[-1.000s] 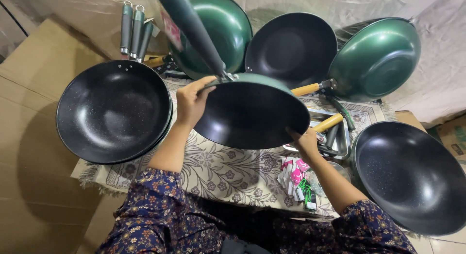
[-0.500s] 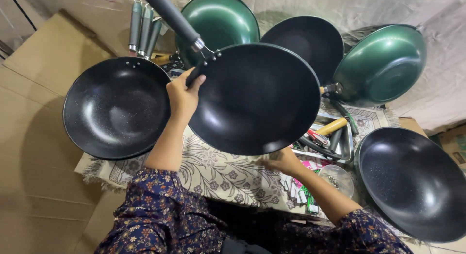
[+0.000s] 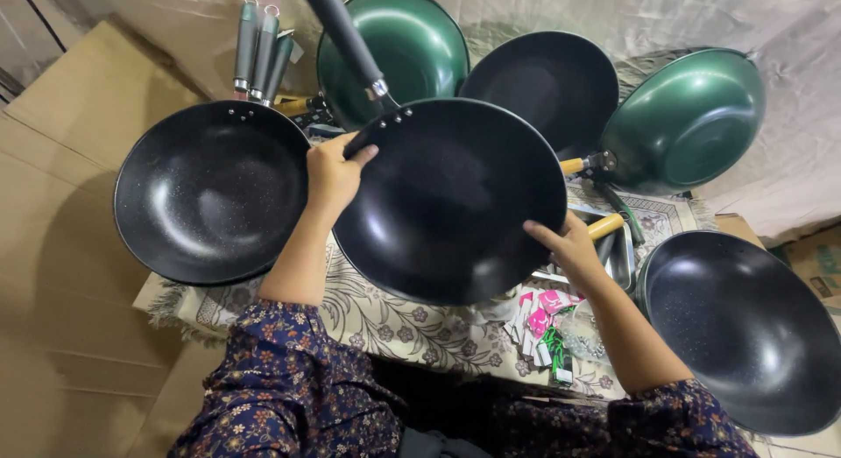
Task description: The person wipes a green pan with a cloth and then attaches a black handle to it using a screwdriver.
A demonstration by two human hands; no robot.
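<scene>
your left hand [image 3: 333, 173] and right hand [image 3: 569, 246] clamp opposite rims of the black wok [image 3: 451, 200], tilting its bowl towards you for view.

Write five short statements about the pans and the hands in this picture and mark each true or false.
1. Both hands hold the centre pan by its rim. True: left hand, right hand.
2. The centre pan's inside is green. False: it is black.
3. A black pan lies to the left of the held one. True.
4. The cloth under the pans is plain white. False: it bears a floral pattern.
5. Pink packets lie near the right hand. True.
</scene>
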